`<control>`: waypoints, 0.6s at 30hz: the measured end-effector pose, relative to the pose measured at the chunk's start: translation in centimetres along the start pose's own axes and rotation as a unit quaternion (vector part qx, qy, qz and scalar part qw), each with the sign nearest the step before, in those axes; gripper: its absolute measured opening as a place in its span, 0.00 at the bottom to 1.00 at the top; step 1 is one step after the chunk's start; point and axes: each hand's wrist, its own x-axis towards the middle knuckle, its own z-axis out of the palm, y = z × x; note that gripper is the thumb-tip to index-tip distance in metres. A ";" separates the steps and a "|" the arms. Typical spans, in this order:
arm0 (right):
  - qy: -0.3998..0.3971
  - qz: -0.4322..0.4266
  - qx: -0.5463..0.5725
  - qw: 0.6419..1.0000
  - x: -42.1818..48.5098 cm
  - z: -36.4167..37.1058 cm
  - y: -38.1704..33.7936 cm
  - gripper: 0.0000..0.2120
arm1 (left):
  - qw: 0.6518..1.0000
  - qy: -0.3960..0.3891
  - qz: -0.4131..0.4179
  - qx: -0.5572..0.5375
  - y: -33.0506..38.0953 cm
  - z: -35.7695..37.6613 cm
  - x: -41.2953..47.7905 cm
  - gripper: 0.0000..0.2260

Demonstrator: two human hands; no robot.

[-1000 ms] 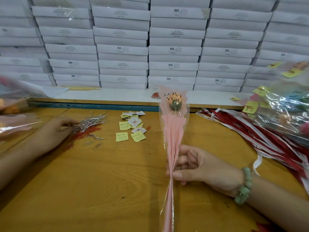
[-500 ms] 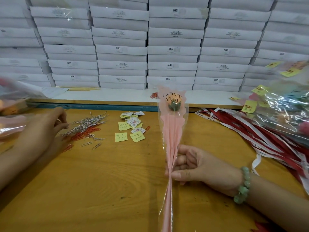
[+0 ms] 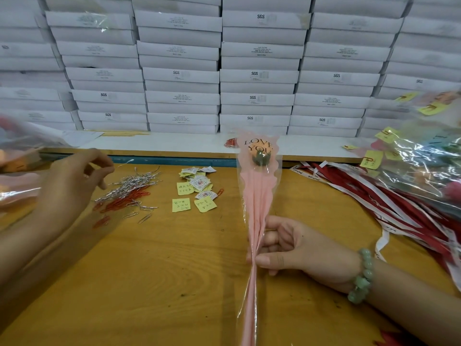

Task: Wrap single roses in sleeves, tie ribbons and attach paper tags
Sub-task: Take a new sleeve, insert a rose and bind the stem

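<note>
A single rose (image 3: 260, 156) stands in a pink and clear sleeve (image 3: 257, 196) printed "LOVE YOU". My right hand (image 3: 291, 245), with a green bead bracelet on its wrist, grips the gathered sleeve at mid-length and holds it upright over the wooden table (image 3: 162, 283). My left hand (image 3: 72, 186) hovers left of a pile of silver twist ties (image 3: 129, 186) and pinches one thin silver tie (image 3: 127, 162) at its fingertips. Yellow and white paper tags (image 3: 194, 191) lie between the pile and the sleeve.
Red and silver paper clips (image 3: 124, 206) lie under the ties. Red and white ribbons (image 3: 389, 196) spread at the right, below a heap of wrapped roses (image 3: 424, 156) with yellow tags. More sleeved roses (image 3: 17, 171) sit far left. White boxes (image 3: 224, 71) are stacked behind.
My left hand has lifted off the twist-tie pile with one silver tie pinched in its fingers. My right hand and the sleeved rose have stayed put.
</note>
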 end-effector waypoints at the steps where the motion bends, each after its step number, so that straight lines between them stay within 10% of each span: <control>1: 0.003 -0.001 0.000 1.000 0.0 0.0 0.0 0.21 | 0.999 -0.001 -0.005 -0.038 1.4 0.2 0.0 0.11; 9: 0.006 -0.002 -0.005 1.000 0.1 -0.1 0.0 0.20 | 0.956 -0.137 0.098 -0.241 15.5 1.4 -4.6 0.04; 18: 0.023 0.003 0.027 0.999 0.1 0.1 0.1 0.26 | 0.924 -0.220 0.212 -0.229 17.1 2.4 -8.5 0.07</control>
